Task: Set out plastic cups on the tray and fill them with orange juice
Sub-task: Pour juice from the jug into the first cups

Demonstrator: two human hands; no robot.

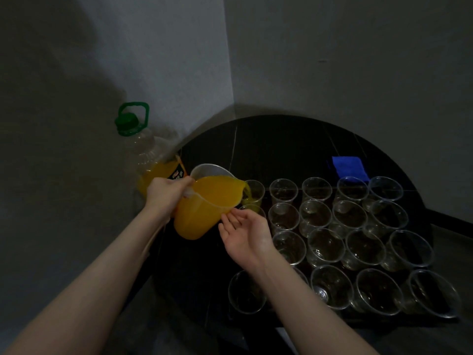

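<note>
Orange juice fills most of the clear plastic jug (204, 206), which the left hand (166, 192) holds by its handle, the grip clenched around it at the jug's nine o'clock side. The jug is tilted, its long axis leaning from the base at seven o'clock up to the spout at two o'clock, and a thin stream runs off the spout into the first cup (253, 193) at the near-left corner of the back row; that cup holds a little juice at its bottom. Just below it, a second cup (252, 210) shows some yellow, though how full it is cannot be told. The right hand (245, 234) lies palm up with fingers relaxed, its grip released, fingertips touching the jug's lower wall at four o'clock. The remaining clear cups (332, 242) stand upright in rows, mouths up, with no juice in them, on a dark tray (384, 319) on the black round table (281, 144). At ten o'clock from the jug stands a large bottle (148, 160) with a green cap, partly filled with juice. A blue cloth (349, 167) lies at one o'clock on the table.
</note>
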